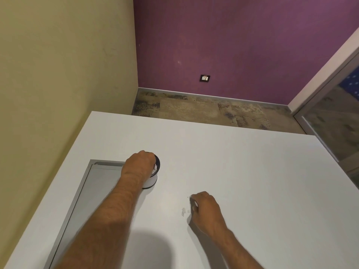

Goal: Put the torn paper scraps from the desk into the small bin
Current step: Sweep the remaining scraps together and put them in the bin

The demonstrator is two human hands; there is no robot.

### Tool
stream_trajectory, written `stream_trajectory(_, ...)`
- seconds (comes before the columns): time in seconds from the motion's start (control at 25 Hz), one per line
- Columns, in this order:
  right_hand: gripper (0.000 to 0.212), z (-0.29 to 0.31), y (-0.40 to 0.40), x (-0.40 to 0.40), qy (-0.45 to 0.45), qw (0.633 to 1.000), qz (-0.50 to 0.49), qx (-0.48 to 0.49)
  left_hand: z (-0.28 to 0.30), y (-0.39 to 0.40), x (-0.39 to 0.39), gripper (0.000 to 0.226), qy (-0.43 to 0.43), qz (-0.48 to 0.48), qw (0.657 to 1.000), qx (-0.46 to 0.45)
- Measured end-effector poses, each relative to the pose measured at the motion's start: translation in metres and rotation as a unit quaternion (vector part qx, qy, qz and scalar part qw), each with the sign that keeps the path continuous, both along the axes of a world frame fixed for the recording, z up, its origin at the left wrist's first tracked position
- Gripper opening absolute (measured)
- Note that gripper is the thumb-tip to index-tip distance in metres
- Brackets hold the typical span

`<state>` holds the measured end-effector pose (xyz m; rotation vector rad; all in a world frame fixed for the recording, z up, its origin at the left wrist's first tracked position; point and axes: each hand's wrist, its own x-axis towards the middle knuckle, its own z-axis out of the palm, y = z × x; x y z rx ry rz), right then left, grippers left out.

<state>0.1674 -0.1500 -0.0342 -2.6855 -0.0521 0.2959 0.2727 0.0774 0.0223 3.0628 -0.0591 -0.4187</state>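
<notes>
The small bin (pixel 152 181) is a white cylinder with a black rim, standing on the white desk (pixel 242 171). My left hand (pixel 138 166) sits on top of its mouth with the fingers bent down into it. White paper shows at the fingertips, and the grip itself is hidden. My right hand (pixel 206 208) rests on the desk to the bin's right and nearer to me, fingers curled, thumb and forefinger pinching a small white scrap. A few tiny torn paper scraps (pixel 184 211) lie on the desk just left of that hand.
A grey recessed cable flap (pixel 97 187) is set into the desk, left of the bin and under my left forearm. A yellow wall runs close along the desk's left side. Beyond the far edge are patterned floor, a purple wall with a socket (pixel 205 78), and a glass door (pixel 334 113) at right.
</notes>
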Motion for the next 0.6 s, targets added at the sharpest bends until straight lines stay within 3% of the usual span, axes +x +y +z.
stream_trajectory(0.24, 0.007, -0.011, 0.026, -0.017, -0.081, 0.986, 0.131, -0.07, 0.003, 0.001, -0.003, 0.026, -0.005, -0.016, 1.0, 0.004)
stream_trajectory(0.44, 0.008, -0.018, 0.014, -0.051, -0.129, 0.969, 0.202, -0.058, 0.007, 0.006, -0.007, 0.023, -0.015, -0.034, 0.999, -0.007)
stream_trajectory(0.52, 0.008, -0.014, 0.004, -0.056, -0.111, 0.979, 0.172, -0.015, 0.01, 0.009, -0.01, 0.024, -0.043, -0.043, 0.998, -0.004)
stream_trajectory(0.6, 0.01, -0.01, -0.009, -0.054, -0.133, 0.988, 0.067, 0.037, 0.014, 0.014, -0.012, 0.024, -0.082, -0.058, 0.995, -0.009)
